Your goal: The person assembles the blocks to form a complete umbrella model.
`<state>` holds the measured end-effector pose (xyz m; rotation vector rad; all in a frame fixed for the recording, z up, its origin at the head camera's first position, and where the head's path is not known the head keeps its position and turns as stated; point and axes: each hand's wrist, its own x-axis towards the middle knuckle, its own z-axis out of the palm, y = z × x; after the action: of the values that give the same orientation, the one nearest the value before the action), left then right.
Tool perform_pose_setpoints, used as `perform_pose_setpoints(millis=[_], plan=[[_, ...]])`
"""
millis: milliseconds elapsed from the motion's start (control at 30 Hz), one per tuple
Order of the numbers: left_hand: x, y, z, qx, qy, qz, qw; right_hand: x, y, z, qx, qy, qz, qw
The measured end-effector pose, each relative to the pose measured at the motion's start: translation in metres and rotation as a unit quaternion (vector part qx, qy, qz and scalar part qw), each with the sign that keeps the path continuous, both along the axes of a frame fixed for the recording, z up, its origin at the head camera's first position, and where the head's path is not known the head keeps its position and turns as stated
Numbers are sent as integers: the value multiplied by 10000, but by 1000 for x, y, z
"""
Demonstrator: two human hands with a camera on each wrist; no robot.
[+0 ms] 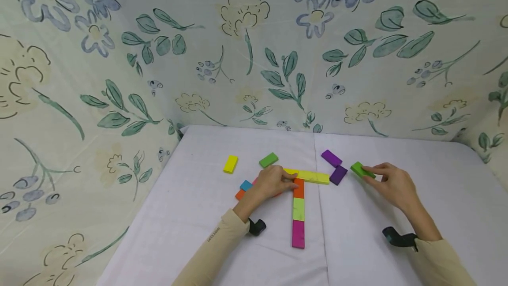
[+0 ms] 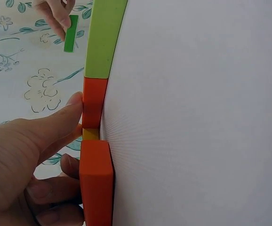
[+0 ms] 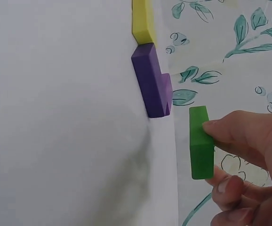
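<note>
Thumb and index finger of the left hand [image 1: 274, 181] [image 2: 28, 155] touch the inner corner where an orange block [image 1: 299, 189] [image 2: 94, 101] meets a row of yellow blocks [image 1: 313, 177] [image 2: 91, 134]. Below the orange block, a light green block [image 1: 299, 209] [image 2: 103, 42] and a magenta block [image 1: 298, 234] continue the column, so the blocks form a T. Raised above the cloth at the right, the right hand [image 1: 397, 186] [image 3: 253, 150] pinches a green block [image 1: 360, 169] [image 3: 201, 146] between thumb and fingers.
Two purple blocks [image 1: 331, 158] [image 3: 148, 82] lie between the yellow row and the right hand. A yellow block [image 1: 230, 164] and a green block [image 1: 268, 159] lie at the back left. Beside the left hand are blue [image 1: 245, 185] and orange [image 1: 240, 194] blocks, partly hidden.
</note>
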<state>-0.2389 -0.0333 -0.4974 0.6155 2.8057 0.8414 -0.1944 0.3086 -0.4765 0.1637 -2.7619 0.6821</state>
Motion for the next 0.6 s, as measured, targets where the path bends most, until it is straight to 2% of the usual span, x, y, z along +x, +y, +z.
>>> perform_pose_setpoints(millis=[233,400,600], plan=[[-1,-1,-1,-31,3,28,10000,-35,-25,9,-294,-70,247,9992],[-2,0,-2,-20,-82,-18,10000,-56,-42,8,-358,-284,329,9984],[-1,-1,-1,-20,-31,-14,10000,-77,-60,5,-272,-429,327,9982]])
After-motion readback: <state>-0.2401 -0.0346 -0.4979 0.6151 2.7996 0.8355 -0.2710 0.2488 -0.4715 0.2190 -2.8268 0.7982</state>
